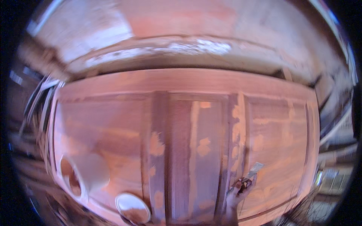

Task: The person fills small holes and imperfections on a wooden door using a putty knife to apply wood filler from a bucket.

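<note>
My right hand [240,189] is closed around a putty knife [256,170] above the right part of a wooden panel door [156,83]. Its flat blade points up and to the right; motion blur hides whether it touches the wood. Orange filler patches [204,147] mark the door's panels and uprights. On the door's left side a white bucket [94,171] lies tipped, its mouth facing left, with orange-brown stuff inside. Near the lower edge a round white lid [130,201] carries a smear of the same colour. My left hand is out of view.
Beyond the door's far edge runs a pale, blurred surface with a white-splashed strip [169,49]. Slats or poles [39,101] stand beside the left edge. Thin dry twigs [301,209] show at the lower right, and blurred clutter lies along the right side.
</note>
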